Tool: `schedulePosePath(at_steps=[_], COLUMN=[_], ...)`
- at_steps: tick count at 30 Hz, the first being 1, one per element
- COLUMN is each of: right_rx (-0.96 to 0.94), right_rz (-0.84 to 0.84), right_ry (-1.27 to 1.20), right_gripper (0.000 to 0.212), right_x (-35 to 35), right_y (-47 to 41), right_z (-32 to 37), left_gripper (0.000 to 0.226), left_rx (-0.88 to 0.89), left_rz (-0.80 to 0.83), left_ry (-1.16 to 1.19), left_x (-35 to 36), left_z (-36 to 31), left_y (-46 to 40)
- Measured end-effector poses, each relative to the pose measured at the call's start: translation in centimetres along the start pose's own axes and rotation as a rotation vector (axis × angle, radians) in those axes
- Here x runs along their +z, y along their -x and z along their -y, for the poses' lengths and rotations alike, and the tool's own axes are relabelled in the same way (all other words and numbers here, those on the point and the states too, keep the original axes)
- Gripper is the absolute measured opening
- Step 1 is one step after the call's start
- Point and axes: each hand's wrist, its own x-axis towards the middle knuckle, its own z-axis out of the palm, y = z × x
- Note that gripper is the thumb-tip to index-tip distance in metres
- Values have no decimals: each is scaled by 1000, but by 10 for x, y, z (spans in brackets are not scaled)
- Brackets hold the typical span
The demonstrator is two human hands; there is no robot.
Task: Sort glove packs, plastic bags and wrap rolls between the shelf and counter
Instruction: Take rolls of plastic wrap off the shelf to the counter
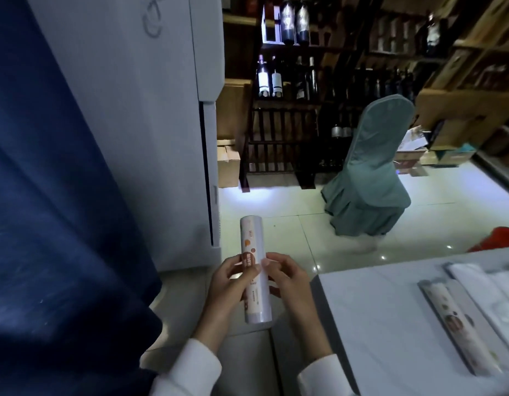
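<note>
A white wrap roll [254, 244] with orange print is held upright over the floor, left of the counter. My left hand [229, 284] grips its middle from the left, thumb across the label. My right hand [287, 281] holds it from the right, fingers curled round it. On the white counter [376, 324] at the lower right lies a long boxed wrap roll [459, 327], and beside it, towards the right edge, flat white packs [482, 284] of plastic bags or gloves.
A dark blue curtain [61, 195] fills the left side. A tall white appliance [162, 110] stands behind it. A chair in a green cover [370, 172] is on the tiled floor. Wine racks [284, 110] and cardboard boxes [227, 164] line the back.
</note>
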Motion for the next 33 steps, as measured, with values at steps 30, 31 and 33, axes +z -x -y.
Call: schedulePosePath(at_steps=[30,31,33], right_rx=[-39,-33,-11], right_rz=[-522,-550,-603], right_ry=[-254,-267,-290], right_gripper=[13,14,15], right_x=[-204,-213,-232], right_y=[-394,-397,-404], right_z=[120,119,117], left_gripper=[54,53,48], left_rx=[-72,-75,-87], left_rz=[550,582,642], left_ry=[-361,-380,-417], left_x=[327,340,367], left_z=[-135,-133,-127], left_y=[-397,-404,-417])
